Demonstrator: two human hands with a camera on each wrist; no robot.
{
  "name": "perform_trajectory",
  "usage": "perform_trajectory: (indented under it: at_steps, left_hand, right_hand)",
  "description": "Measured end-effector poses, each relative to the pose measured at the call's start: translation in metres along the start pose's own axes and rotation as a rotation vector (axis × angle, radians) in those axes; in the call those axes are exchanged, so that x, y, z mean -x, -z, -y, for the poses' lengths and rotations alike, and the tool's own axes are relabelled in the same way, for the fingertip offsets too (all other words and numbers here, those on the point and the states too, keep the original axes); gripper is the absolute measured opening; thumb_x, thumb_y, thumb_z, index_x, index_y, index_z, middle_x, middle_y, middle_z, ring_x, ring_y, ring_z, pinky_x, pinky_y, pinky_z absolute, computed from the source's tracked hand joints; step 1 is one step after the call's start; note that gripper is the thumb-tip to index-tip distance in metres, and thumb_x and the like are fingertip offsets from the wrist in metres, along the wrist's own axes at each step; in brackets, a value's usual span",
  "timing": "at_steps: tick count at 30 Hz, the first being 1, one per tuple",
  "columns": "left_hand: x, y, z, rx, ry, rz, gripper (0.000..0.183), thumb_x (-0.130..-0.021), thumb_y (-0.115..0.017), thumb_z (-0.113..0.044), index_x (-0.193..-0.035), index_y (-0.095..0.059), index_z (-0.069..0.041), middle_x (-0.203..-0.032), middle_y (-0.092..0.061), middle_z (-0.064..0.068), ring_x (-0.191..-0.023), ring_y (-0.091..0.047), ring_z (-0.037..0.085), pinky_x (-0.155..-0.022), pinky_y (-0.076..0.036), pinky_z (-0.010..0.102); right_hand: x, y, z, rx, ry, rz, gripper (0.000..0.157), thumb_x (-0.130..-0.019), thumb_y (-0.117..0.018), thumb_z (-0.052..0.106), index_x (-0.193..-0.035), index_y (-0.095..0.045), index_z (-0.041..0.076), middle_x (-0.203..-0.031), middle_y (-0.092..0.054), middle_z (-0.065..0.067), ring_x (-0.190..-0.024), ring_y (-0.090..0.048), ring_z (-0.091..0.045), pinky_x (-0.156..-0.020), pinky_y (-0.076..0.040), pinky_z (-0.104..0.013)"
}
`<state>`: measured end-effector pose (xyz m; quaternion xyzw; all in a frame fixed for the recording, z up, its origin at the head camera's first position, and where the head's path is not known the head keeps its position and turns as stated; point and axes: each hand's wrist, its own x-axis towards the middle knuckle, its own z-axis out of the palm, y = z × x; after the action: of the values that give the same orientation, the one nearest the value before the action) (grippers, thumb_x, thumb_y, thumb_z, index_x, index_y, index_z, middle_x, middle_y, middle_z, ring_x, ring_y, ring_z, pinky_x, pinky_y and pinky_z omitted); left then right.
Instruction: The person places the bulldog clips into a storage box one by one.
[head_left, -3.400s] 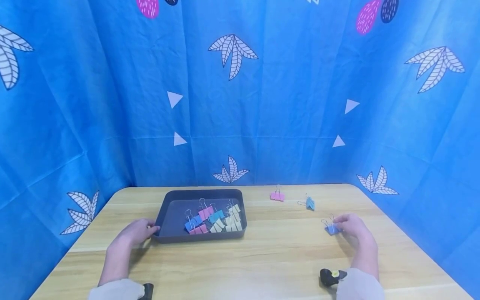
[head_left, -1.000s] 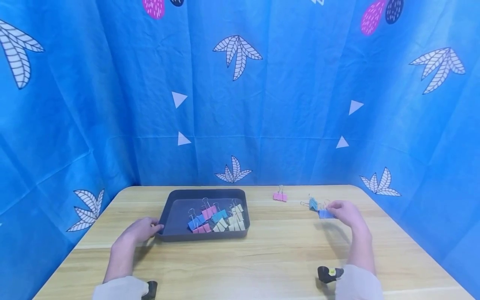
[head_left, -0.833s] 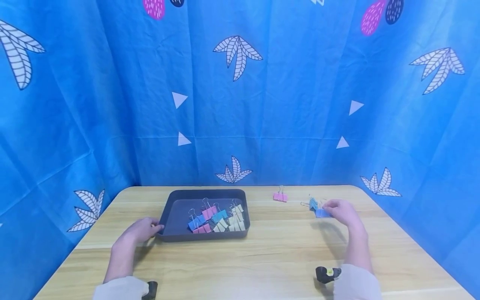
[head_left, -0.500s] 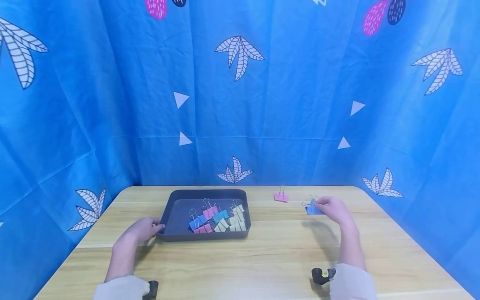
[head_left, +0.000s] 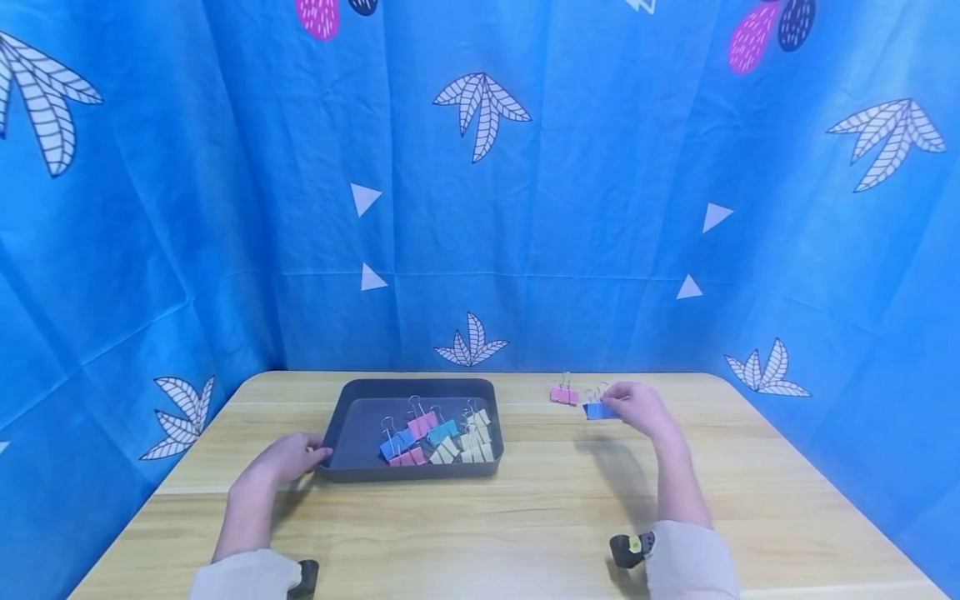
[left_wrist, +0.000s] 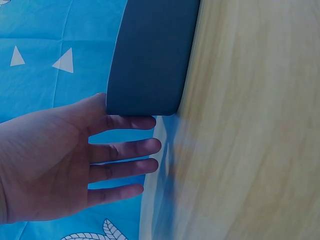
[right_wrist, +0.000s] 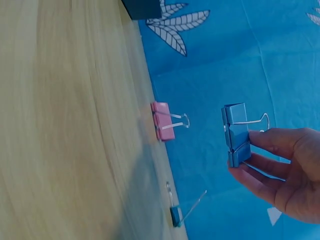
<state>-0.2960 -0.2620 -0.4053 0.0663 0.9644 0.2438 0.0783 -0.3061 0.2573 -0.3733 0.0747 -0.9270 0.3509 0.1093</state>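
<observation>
In the head view my right hand (head_left: 637, 407) pinches a blue binder clip (head_left: 600, 410) above the table, its wire handles up. The right wrist view shows the thumb and fingertips on that clip's body. A pink binder clip (right_wrist: 163, 121) stands on the table close by. A teal binder clip (right_wrist: 176, 216) lies nearer the hand in the right wrist view; in the head view the right hand and held clip cover it. My left hand (head_left: 288, 458) pinches the near left corner of a dark grey tray (head_left: 412, 473), thumb over the rim; its other fingers (left_wrist: 125, 148) extend straight.
Inside the tray several binder clips sit toward the right: a blue one (head_left: 396, 445), pink ones, a teal one (head_left: 442, 432) and cream ones (head_left: 476, 450). A wooden table (head_left: 480, 533) lies under everything. A blue patterned curtain (head_left: 600, 208) hangs behind and at both sides.
My right hand has taken the blue binder clip from the table's right side, lifted it, and carried it left past the teal clip toward the pink one. The left hand stays on the tray.
</observation>
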Motion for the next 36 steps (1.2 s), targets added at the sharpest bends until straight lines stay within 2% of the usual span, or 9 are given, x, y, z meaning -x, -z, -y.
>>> perform_trajectory:
  at_steps: [9, 14, 21, 30, 36]
  left_hand:
    - [0.001, 0.001, 0.001, -0.033, -0.072, -0.032, 0.038, -0.093, -0.052, -0.02, -0.116, -0.056, 0.011, -0.109, -0.058, 0.026, -0.104, -0.05, 0.045, -0.086, -0.04, 0.055]
    - [0.001, 0.001, 0.0, -0.039, -0.069, -0.031, 0.039, -0.094, -0.052, -0.02, -0.116, -0.056, 0.011, -0.11, -0.057, 0.027, -0.105, -0.049, 0.045, -0.086, -0.04, 0.055]
    - [0.006, 0.002, -0.005, -0.006, -0.027, -0.023, 0.039, -0.094, -0.051, -0.02, -0.118, -0.055, 0.01, -0.111, -0.056, 0.027, -0.107, -0.048, 0.045, -0.087, -0.038, 0.057]
    - [0.005, 0.001, -0.003, -0.015, -0.026, -0.024, 0.039, -0.094, -0.051, -0.02, -0.118, -0.055, 0.011, -0.111, -0.056, 0.027, -0.106, -0.048, 0.045, -0.086, -0.039, 0.057]
    - [0.004, 0.001, -0.003, -0.007, -0.022, -0.02, 0.038, -0.094, -0.051, -0.02, -0.117, -0.056, 0.01, -0.109, -0.058, 0.025, -0.103, -0.051, 0.042, -0.085, -0.04, 0.056]
  right_hand:
    - [-0.011, -0.011, 0.015, 0.004, 0.065, -0.006, 0.016, -0.088, -0.058, 0.007, -0.092, -0.065, -0.006, -0.089, -0.065, -0.015, -0.084, -0.059, -0.03, -0.074, -0.049, -0.044]
    - [-0.017, -0.016, 0.022, -0.015, 0.075, 0.007, 0.015, -0.088, -0.058, 0.007, -0.092, -0.066, -0.005, -0.088, -0.066, -0.014, -0.081, -0.059, -0.026, -0.071, -0.05, -0.041]
    - [-0.023, -0.02, 0.031, -0.012, 0.087, 0.016, 0.016, -0.088, -0.058, 0.008, -0.093, -0.067, -0.005, -0.088, -0.065, -0.013, -0.081, -0.06, -0.026, -0.069, -0.05, -0.04]
    - [-0.027, -0.026, 0.046, -0.017, 0.071, 0.032, 0.016, -0.088, -0.06, 0.01, -0.093, -0.068, -0.003, -0.083, -0.066, -0.01, -0.074, -0.061, -0.024, -0.063, -0.05, -0.033]
    - [-0.032, -0.033, 0.056, -0.015, 0.073, 0.042, 0.016, -0.088, -0.061, 0.01, -0.094, -0.068, -0.003, -0.086, -0.067, -0.011, -0.075, -0.062, -0.023, -0.062, -0.051, -0.029]
